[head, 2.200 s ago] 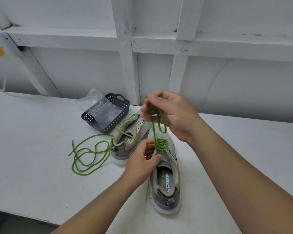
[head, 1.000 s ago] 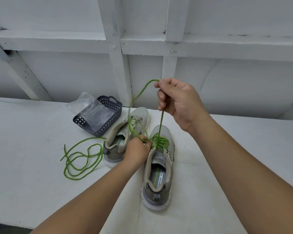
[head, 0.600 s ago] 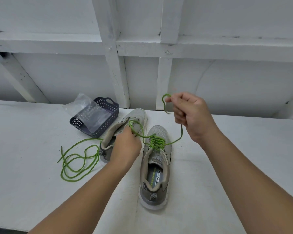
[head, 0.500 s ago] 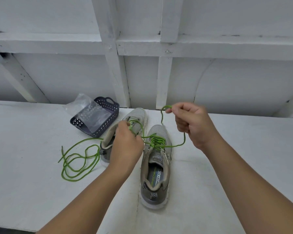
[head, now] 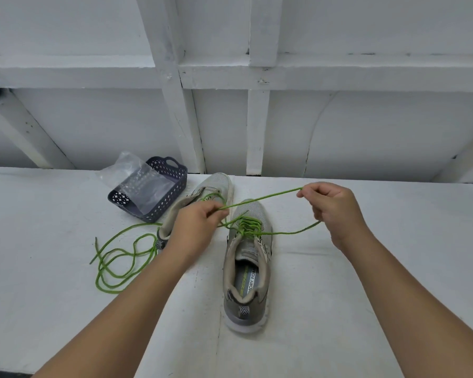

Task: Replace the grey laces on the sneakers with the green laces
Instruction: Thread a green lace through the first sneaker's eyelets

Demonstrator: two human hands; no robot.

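Green lace [head: 260, 199] stretched nearly level above the right-hand sneaker [head: 247, 257], long axis running side to side, rising slightly toward the right. Pinched at one end by the left hand [head: 195, 227], at the other by the right hand [head: 336, 211], fingers curled on both. Crossing point just beside the left fingers [head: 219, 207], so nearer that hand. Sneaker toe pointing away, heel toward the body. Second sneaker [head: 202, 197] and spare lace [head: 115, 257] lying to the left.

Matt mesh-cloth sneaker [head: 247, 257], woven green lace [head: 260, 199], perforated plastic basket [head: 159, 186] (glossy clear bag [head: 133, 177] inside), painted table [head: 339, 309].
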